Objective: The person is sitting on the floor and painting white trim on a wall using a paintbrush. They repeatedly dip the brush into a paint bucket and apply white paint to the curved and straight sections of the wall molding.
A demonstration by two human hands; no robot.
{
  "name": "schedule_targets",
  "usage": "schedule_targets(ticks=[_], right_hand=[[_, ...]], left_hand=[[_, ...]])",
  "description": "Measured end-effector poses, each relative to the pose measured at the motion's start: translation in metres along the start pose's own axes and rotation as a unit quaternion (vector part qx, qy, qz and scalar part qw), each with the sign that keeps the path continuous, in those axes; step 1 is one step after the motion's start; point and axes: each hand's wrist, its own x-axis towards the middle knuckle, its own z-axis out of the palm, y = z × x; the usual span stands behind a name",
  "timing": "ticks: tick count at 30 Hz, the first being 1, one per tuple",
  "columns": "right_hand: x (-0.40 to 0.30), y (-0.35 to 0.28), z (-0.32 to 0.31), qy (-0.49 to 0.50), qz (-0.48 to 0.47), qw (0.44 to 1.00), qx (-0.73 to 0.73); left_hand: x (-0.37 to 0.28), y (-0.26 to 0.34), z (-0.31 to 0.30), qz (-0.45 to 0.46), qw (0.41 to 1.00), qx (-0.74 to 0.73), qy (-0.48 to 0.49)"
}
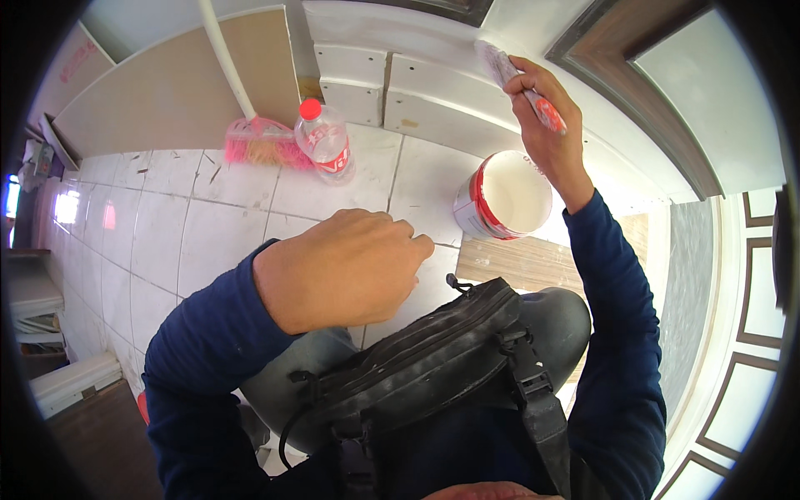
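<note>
My right hand [556,156] grips a paintbrush [499,64] by its handle, which has an orange-red end. White paint coats the brush, and its bristle tip meets a white moulded wall panel [431,28] near the lower edge of a dark frame. Below that hand, a white plastic bucket [467,203] with a red rim stands on the floor, holding whitish paint. My left hand [340,269] hovers over the tiles in front of my body, back upward and fingers curled in. Its palm side is hidden, and nothing shows sticking out of it.
Left of the bucket stands a clear plastic bottle [325,140] with a red cap. Behind it, a pink-bristled broom [265,147] leans against a tan board [175,94]. Wood-patterned planks [512,259] lie near my knee. A black waist bag [425,369] rests across my lap.
</note>
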Motion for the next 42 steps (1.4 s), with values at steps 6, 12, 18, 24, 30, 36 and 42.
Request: schedule_targets(ticks=[6, 12, 18, 24, 30, 36, 42], right_hand=[[0.021, 0.009, -0.001, 0.038, 0.081, 0.993, 0.073], [0.023, 0.005, -0.002, 0.055, 0.103, 0.990, 0.076], [0.030, 0.010, -0.008, 0.072, 0.099, 0.989, 0.088], [0.035, 0.009, -0.019, 0.099, 0.039, 0.989, 0.107], [-0.001, -0.005, -0.031, 0.147, -0.025, 0.989, -0.014], [-0.045, -0.014, -0.033, 0.167, 0.070, 0.983, 0.036], [-0.056, -0.017, -0.053, 0.172, 0.079, 0.982, 0.023]], left_hand=[[0.000, 0.003, -0.001, -0.010, 1.000, -0.005, -0.005], [0.000, 0.005, -0.003, -0.017, 1.000, 0.000, -0.015], [0.000, 0.006, -0.004, -0.022, 0.999, 0.005, -0.030], [0.000, 0.005, -0.003, -0.021, 1.000, 0.000, -0.022], [0.019, -0.015, -0.005, -0.029, 0.994, 0.041, 0.097], [0.133, -0.100, -0.045, -0.156, 0.833, 0.321, 0.422], [0.209, -0.128, -0.049, -0.229, 0.784, 0.405, 0.410]])
